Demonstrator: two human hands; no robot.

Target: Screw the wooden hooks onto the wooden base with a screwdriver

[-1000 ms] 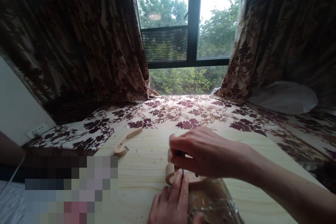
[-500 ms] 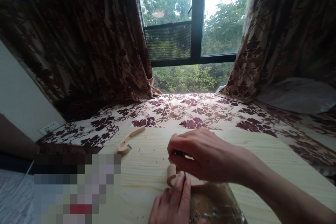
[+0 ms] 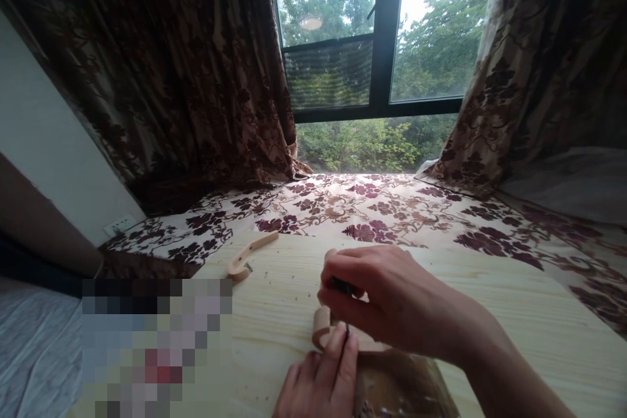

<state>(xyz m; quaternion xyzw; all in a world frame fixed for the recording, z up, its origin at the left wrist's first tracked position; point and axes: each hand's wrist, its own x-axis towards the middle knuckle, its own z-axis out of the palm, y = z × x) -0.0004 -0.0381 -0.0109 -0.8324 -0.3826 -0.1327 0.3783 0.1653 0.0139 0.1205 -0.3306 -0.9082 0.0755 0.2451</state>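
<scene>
A curved light-wood hook lies at the front middle, partly over a glossy brown block. The fingers of my left hand press down on it, close around a thin dark tip. Above them, my right hand is closed around what looks like a screwdriver; only part of its dark handle shows between the fingers. Its lower end is mostly hidden by my hands. Farther left lies a second wooden hook with dark holes, a small pile of screws against its curl.
All this lies on a pale wooden board scattered with dark specks. Behind it spreads a flowered cloth below a window between patterned curtains. A blurred-out patch covers the lower left.
The view has swung slightly left, so the scene sits farther right. My right wrist and forearm have tilted a little; both hands keep their places at the hook.
</scene>
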